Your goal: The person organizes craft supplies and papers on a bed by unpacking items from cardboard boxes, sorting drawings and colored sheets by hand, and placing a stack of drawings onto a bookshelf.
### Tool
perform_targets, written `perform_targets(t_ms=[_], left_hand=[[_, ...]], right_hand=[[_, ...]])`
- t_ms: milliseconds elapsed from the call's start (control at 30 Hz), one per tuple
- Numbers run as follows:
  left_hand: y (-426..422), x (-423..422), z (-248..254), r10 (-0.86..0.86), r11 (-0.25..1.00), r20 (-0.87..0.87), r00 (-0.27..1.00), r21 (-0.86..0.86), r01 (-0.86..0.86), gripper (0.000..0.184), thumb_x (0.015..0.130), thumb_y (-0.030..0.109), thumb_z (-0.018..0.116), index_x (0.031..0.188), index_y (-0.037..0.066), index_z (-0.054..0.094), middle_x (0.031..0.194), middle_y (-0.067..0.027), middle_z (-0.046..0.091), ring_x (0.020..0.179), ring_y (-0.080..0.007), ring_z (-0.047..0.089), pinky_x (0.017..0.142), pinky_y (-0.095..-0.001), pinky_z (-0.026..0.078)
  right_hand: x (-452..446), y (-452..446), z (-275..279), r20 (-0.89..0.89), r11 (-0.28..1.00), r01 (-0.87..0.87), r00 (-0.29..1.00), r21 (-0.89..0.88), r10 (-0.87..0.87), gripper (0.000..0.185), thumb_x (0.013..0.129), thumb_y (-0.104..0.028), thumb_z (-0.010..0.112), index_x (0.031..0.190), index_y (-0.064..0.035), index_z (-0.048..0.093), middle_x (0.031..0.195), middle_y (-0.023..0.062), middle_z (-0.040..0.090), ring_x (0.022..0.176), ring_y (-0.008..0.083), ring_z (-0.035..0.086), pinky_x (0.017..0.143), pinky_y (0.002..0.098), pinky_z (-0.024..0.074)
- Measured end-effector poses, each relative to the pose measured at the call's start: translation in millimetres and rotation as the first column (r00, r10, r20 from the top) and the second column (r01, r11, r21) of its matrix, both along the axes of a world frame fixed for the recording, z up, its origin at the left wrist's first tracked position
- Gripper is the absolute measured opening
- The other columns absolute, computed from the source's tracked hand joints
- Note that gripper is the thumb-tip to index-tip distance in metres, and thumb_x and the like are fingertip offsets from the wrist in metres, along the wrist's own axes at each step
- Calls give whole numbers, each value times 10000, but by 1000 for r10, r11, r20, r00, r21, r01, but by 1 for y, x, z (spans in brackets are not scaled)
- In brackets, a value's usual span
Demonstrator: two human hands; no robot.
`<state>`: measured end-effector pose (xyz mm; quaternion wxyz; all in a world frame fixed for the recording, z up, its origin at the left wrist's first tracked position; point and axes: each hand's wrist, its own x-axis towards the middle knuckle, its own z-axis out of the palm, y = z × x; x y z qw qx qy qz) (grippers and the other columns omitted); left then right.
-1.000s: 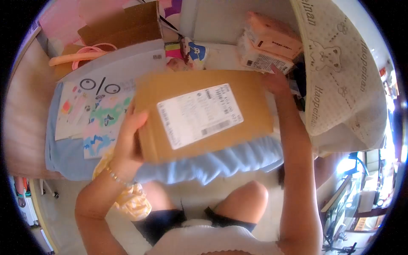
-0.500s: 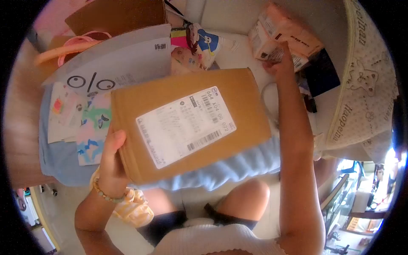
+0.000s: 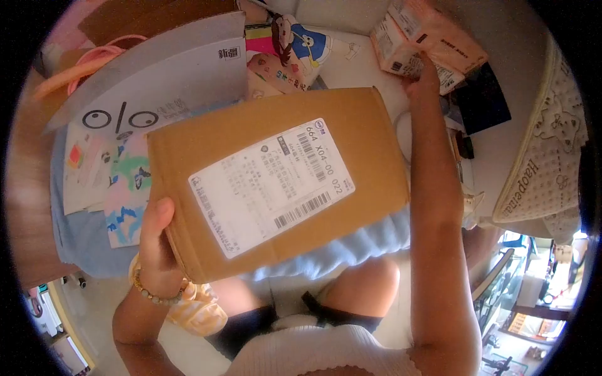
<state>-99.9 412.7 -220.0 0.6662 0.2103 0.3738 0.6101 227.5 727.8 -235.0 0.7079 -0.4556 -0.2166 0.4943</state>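
Note:
A brown cardboard box [image 3: 370,150] with a white shipping label [image 3: 269,188] is held up and tilted in the middle. My left hand [image 3: 158,241] grips its lower left edge, the thumb showing at the side and the other fingers hidden behind it. Beyond the box, at the upper right, my right hand [image 3: 425,81] touches the front lower edge of pink-orange packages [image 3: 433,41]. Its index finger reaches up against them and the other fingers are bent; whether it grips them is unclear.
A white box with a printed face [image 3: 175,78], drawings [image 3: 128,182] and a cartoon-printed item [image 3: 301,47] lie at the left and back. Blue cloth [image 3: 351,247] hangs at the front edge. A dark object [image 3: 481,97] and patterned fabric [image 3: 542,150] are on the right.
The cardboard box has come nearer and shifted slightly left and down with my left hand. My right hand has reached up to the pink-orange packages, which now appear higher in view.

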Motion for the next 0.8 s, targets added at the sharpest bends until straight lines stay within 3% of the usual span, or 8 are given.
perform_targets(t_ms=[67,167,233,300,367,467,700,800], left_hand=[[0,-1,-2,-4,1000,4,1000,1,4,624,803,322,542,1288,23,289,1180,-124,483,1042,-201,520,866,-324,451],[0,-5,-6,-24,1000,21,999,7,24,624,798,315,555,1284,22,295,1179,-124,483,1044,-202,519,867,-323,451],[-1,-3,-3,-16,1000,36,999,5,16,623,793,315,562,1280,25,301,1177,-122,484,1040,-201,521,867,-324,452],[1,-1,-1,0,1000,43,999,10,-1,616,792,308,565,1277,29,307,1176,-120,485,1043,-200,519,869,-324,450],[0,0,3,7,1000,29,1000,-8,-7,603,792,294,562,1275,35,311,1177,-116,485,1051,-197,513,874,-323,447],[3,-1,-6,-24,1000,59,998,4,24,582,791,251,551,1277,40,311,1179,-109,483,1062,-192,502,885,-325,436],[19,23,5,-20,999,121,992,43,15,620,766,213,567,1295,45,291,1166,-95,488,1048,-188,503,871,-323,431],[29,42,9,-35,999,45,998,-11,35,667,746,214,597,1307,57,270,1160,-97,485,1037,-201,503,861,-321,429]], right_hand=[[-8,-7,7,-59,977,-149,985,152,160,377,860,-271,522,1184,-90,458,1156,92,509,1008,268,518,779,355,491],[-12,-3,24,27,984,-121,992,-129,126,365,878,-288,472,1188,-96,476,1179,115,514,1058,295,504,844,407,455],[11,10,21,-68,819,-550,822,164,565,357,875,-305,465,1159,-91,506,1157,123,534,1041,282,521,856,419,449],[17,21,20,-86,741,-617,750,265,656,357,873,-321,459,1132,-86,532,1125,126,557,1018,265,540,850,418,455],[-17,-5,24,-145,906,-400,897,139,418,361,871,-337,454,1105,-79,552,1081,122,582,988,245,560,827,402,473],[-12,-1,20,-208,837,-480,819,264,535,341,864,-303,462,1108,-73,525,1066,116,571,910,286,570,714,443,515],[-1,-20,43,-102,814,-527,821,245,562,396,862,-328,475,1164,-72,472,1153,111,505,1001,262,509,797,413,464],[13,-26,58,31,835,-528,848,157,530,424,861,-339,481,1188,-71,449,1190,108,477,1040,253,483,833,400,443]])
